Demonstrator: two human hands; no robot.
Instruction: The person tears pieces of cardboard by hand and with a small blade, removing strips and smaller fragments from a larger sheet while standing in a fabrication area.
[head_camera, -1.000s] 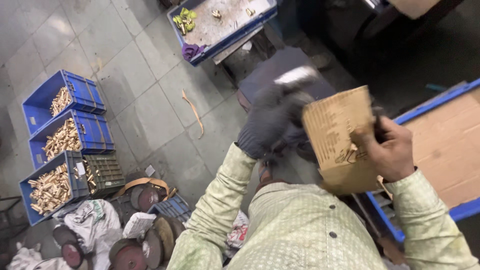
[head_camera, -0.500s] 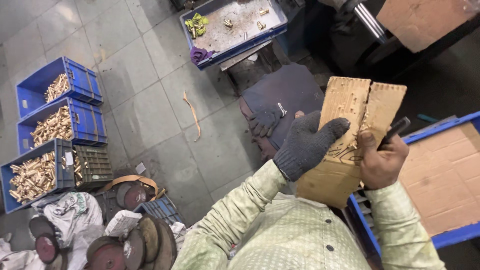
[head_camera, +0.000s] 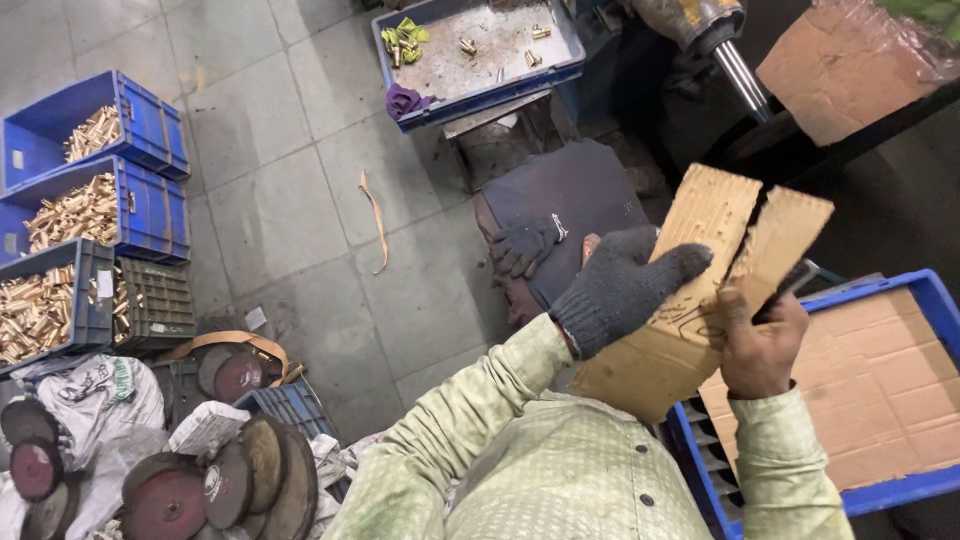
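A torn brown cardboard piece (head_camera: 690, 300) with scribbled marks is held up in front of my chest. My left hand (head_camera: 620, 290), in a grey knit glove, grips the cardboard's left side, thumb across its face. My bare right hand (head_camera: 760, 345) holds its right edge and also pinches a thin dark object (head_camera: 792, 283) against it. A second grey glove (head_camera: 525, 245) lies on a dark padded seat (head_camera: 580, 195) just beyond the cardboard.
A blue crate lined with cardboard (head_camera: 880, 390) sits at the right. Blue crates of brass parts (head_camera: 90, 215) stand at the left, and grinding discs (head_camera: 230, 480) and sacks lie at the lower left. A blue tray (head_camera: 480, 50) is at the top.
My gloved left hand slid from the cardboard's left edge onto its face. The cardboard now stands more upright, with its split top showing. The view has shifted slightly.
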